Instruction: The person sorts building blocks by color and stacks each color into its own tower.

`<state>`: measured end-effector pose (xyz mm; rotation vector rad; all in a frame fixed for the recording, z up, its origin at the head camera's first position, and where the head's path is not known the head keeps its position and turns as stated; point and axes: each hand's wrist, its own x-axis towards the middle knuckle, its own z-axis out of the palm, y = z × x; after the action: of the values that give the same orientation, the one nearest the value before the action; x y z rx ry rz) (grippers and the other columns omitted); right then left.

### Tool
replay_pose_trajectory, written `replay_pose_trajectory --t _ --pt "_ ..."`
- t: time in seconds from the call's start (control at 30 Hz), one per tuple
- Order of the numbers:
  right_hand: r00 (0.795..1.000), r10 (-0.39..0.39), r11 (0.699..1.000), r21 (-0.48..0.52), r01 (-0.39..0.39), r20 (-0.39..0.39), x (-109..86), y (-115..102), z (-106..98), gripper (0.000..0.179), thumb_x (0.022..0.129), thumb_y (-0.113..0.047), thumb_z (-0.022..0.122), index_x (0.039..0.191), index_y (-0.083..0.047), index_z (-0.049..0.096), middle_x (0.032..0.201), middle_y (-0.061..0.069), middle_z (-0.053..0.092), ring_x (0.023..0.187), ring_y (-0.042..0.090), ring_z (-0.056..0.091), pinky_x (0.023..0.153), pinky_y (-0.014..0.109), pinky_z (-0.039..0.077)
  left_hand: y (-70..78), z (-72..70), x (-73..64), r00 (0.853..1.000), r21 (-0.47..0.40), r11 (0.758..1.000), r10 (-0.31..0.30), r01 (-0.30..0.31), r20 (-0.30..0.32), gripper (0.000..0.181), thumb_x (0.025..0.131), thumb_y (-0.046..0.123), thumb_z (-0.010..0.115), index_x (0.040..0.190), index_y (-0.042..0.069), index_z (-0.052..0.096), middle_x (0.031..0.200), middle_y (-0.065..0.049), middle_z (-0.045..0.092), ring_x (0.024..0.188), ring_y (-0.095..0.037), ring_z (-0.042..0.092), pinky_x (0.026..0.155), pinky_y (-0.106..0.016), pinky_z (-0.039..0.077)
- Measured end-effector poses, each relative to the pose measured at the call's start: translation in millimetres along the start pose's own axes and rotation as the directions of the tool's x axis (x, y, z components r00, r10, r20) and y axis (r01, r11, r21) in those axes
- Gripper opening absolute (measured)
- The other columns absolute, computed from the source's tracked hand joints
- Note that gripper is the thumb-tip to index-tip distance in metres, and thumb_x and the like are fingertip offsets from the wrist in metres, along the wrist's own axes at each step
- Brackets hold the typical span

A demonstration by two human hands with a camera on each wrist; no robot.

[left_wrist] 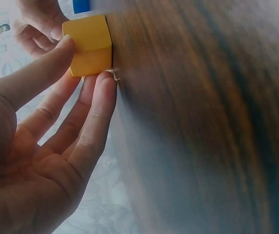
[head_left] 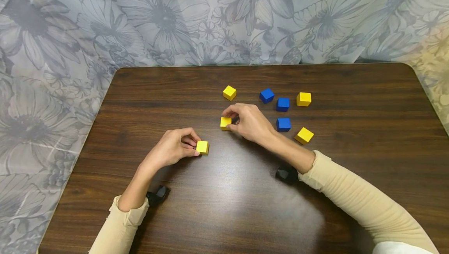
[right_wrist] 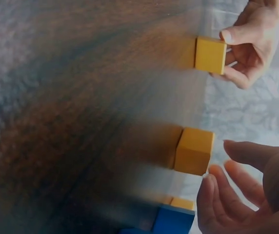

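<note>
A left hand (head_left: 174,147) pinches a yellow cube (head_left: 202,148) between thumb and fingertips at mid-table, while a right hand (head_left: 251,123) arches over a second yellow cube (head_left: 225,123) a little farther from the wearer, its fingers parted and without a firm hold. The step in hand appears to be picking up or setting down single cubes, one to each hand; which of the two, the moment does not tell. Should the second cube need lifting, the next move calls for the right thumb to close on it; if it is being left, for the fingers to draw clear without a nudge.

Beyond the right hand, on the dark wood-grain table (head_left: 210,215), sit three blue cubes (head_left: 283,124) and two yellow ones at the right (head_left: 304,135), with a lone yellow cube (head_left: 229,93) farther back. A floral cloth (head_left: 161,23) hangs behind.

From overhead, the right thumb overlaps its cube and looks like a grip; the right wrist view shows a gap between them, with a fingertip at the cube's lower corner. The left wrist view reveals the left thumb laid on its cube, fingertips opposite, a contact largely hidden from overhead.
</note>
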<state>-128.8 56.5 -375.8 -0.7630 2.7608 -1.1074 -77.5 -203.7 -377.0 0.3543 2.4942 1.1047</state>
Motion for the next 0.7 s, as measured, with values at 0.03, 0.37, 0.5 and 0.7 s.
replay_pose_trajectory --t 0.03,0.37,0.5,0.7 --pt "1.0 0.002 1.0 -0.003 -0.002 -0.001 -0.1 0.4 0.6 0.028 0.079 -0.009 0.084 0.105 -0.009 0.073 0.099 0.003 0.072 0.09 0.018 0.065 0.075 0.032 0.054 0.0 0.0 -0.1 1.0 0.0 1.0 0.0 0.0 0.0 0.026 0.077 0.008 0.086 0.096 0.014 0.071 0.092 -0.001 0.071 0.085 -0.014 0.068 0.072 -0.028 0.058" --pt "0.999 0.032 0.997 -0.072 -0.03 0.023 0.8 3.0 4.4 0.028 0.08 -0.01 0.083 0.106 -0.008 0.074 0.099 0.003 0.072 0.086 0.018 0.064 0.072 0.03 0.054 -0.5 -0.1 -0.7 1.0 -0.008 1.0 0.004 -0.004 0.0 0.025 0.077 0.008 0.086 0.095 0.015 0.071 0.092 0.0 0.071 0.086 -0.014 0.068 0.072 -0.028 0.058" --pt "0.999 0.042 0.997 -0.071 -0.039 0.033 1.6 3.4 6.2 0.027 0.081 -0.01 0.082 0.106 -0.008 0.074 0.096 0.004 0.073 0.085 0.018 0.067 0.071 0.03 0.055 -0.3 -0.4 -0.5 1.0 -0.01 1.0 0.001 -0.001 0.002 0.025 0.077 0.008 0.086 0.095 0.015 0.071 0.092 0.0 0.071 0.085 -0.014 0.068 0.072 -0.028 0.058" --pt "0.996 0.056 0.995 -0.082 -0.05 0.066 2.9 2.0 7.1 0.027 0.083 -0.012 0.081 0.108 -0.006 0.074 0.095 0.005 0.073 0.086 0.017 0.068 0.074 0.031 0.056 -0.2 -0.4 -0.6 1.0 -0.019 1.0 -0.006 0.006 0.002 0.025 0.077 0.008 0.086 0.095 0.014 0.07 0.091 -0.001 0.072 0.084 -0.014 0.069 0.071 -0.028 0.058"
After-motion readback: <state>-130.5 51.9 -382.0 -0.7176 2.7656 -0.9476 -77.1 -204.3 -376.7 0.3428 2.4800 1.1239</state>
